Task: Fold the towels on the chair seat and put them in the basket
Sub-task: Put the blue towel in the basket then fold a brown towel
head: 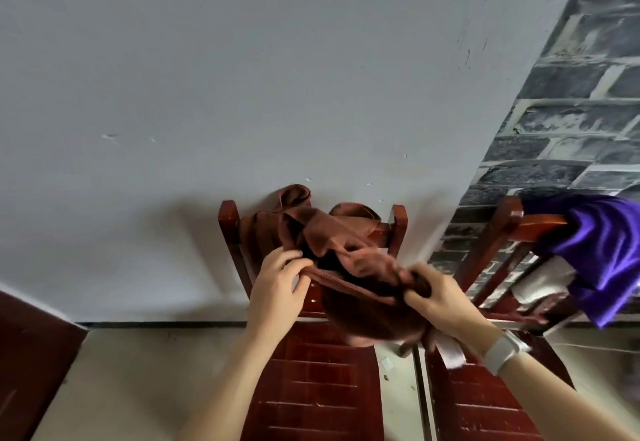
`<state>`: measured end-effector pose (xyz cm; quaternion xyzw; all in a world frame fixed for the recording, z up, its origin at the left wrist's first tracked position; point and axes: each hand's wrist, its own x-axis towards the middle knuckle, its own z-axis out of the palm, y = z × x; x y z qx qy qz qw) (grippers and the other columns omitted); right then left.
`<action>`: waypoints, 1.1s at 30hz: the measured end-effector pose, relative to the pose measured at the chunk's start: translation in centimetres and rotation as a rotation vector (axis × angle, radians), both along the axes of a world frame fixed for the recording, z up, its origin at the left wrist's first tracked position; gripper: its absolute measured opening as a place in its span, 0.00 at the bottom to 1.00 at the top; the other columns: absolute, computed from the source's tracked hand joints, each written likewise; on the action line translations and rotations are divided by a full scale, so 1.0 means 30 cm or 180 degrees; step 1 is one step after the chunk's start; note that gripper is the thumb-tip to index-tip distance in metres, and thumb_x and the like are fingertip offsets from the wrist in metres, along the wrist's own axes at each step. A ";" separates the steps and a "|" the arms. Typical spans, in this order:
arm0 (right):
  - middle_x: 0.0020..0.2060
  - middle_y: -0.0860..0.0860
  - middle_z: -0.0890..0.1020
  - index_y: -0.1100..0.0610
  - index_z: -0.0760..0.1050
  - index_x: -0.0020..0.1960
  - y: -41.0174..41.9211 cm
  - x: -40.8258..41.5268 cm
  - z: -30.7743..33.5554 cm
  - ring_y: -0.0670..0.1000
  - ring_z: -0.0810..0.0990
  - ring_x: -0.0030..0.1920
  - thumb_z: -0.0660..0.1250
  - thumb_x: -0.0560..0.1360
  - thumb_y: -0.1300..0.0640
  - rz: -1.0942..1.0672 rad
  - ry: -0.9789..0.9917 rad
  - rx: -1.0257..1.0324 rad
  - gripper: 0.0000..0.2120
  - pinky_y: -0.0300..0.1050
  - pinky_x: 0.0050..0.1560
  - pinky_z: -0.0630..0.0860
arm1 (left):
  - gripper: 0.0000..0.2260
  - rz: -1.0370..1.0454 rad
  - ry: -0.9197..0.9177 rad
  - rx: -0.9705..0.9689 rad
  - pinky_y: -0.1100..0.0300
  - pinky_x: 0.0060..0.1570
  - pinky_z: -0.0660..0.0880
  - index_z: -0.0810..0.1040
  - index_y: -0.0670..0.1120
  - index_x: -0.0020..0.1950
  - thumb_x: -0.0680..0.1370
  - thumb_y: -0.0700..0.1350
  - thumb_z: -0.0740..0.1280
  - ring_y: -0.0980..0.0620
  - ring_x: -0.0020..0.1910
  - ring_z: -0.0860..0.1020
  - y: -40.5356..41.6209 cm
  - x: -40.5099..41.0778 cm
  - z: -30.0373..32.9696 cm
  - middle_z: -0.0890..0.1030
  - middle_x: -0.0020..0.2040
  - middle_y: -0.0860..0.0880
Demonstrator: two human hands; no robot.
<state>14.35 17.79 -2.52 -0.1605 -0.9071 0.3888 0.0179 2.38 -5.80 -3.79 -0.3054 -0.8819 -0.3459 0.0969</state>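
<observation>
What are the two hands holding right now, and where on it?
Both grip the rumpled brown cloth towel by its near edge: the left hand at the left end, the right hand at the bunched right end.

Red slatted wooden chair against the wall, brown towels heaped over its backrest

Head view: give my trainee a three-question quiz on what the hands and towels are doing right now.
1. True or false: both hands grip the brown towel.
2. What colour is the cloth on the right chair? A purple, B green, C white.
3. Which wrist wears a band?

Key:
1. True: left hand and right hand each hold an edge.
2. A.
3. The right.
</observation>
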 end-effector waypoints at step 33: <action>0.59 0.42 0.70 0.48 0.63 0.67 -0.102 0.305 -0.168 0.41 0.69 0.60 0.69 0.71 0.48 0.0386 -0.0176 -0.1397 0.28 0.38 0.61 0.65 | 0.07 0.0053 -0.3610 0.1824 0.55 0.48 0.78 0.78 0.48 0.52 0.79 0.43 0.60 0.50 0.53 0.80 0.261 0.289 0.181 0.82 0.53 0.46</action>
